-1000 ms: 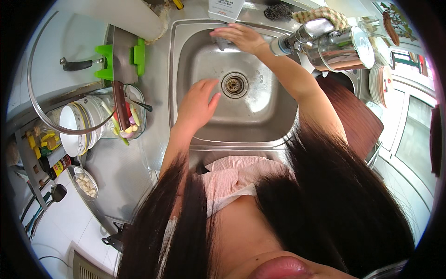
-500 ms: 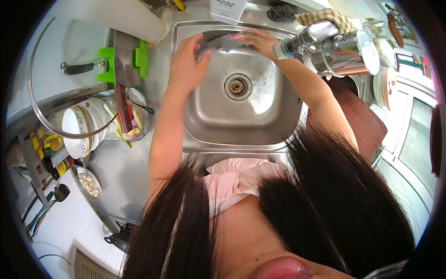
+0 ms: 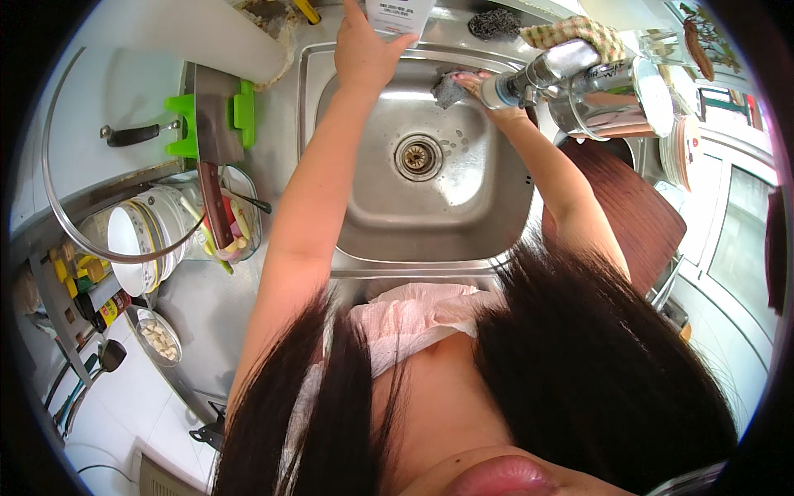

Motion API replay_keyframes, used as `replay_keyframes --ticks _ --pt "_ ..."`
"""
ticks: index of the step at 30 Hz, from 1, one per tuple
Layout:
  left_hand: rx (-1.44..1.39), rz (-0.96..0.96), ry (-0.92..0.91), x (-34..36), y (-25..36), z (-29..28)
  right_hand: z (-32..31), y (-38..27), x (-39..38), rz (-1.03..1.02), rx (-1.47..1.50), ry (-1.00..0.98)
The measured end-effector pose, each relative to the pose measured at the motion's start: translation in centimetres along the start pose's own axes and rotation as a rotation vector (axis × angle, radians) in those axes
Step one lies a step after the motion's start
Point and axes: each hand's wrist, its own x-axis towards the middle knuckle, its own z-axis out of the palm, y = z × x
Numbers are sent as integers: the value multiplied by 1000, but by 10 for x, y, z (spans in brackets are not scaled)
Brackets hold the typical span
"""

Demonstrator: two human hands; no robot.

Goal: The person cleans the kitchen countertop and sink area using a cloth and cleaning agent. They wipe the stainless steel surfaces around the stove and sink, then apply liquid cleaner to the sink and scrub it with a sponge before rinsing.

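Observation:
My left hand (image 3: 366,51) reaches past the far rim of the steel sink (image 3: 430,219) to a white bottle (image 3: 399,15). Its thumb lies across the bottle's lower part, with the fingers along the left side; the upper frame edge cuts off the fingertips. Inside the basin, near the far right corner, my right hand (image 3: 484,89) has its fingers on a crumpled grey cloth (image 3: 451,91). The faucet (image 3: 529,76) covers part of that hand. Water drops glisten beside the drain (image 3: 418,157).
On the left, a cleaver (image 3: 219,124) stands in a green holder (image 3: 184,124), near stacked plates (image 3: 132,236) and a glass lid (image 3: 62,198). A black scrubber (image 3: 495,25) and checked cloth (image 3: 575,35) lie behind the faucet. A wooden board (image 3: 616,223) is at right.
My left hand has left the sink's far left side and moved up and right to the white bottle. The right hand has drawn the grey cloth rightward, toward the faucet.

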Motion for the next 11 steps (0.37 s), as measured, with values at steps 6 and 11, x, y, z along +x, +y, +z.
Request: replay_keyframes --ticks 6,11 --pt "10 15 26 9 -1 10 -92 -41 17 57 179 85" --pt "-133 -9 -47 -6 -35 6 -141 -110 71 -14 339 -43"
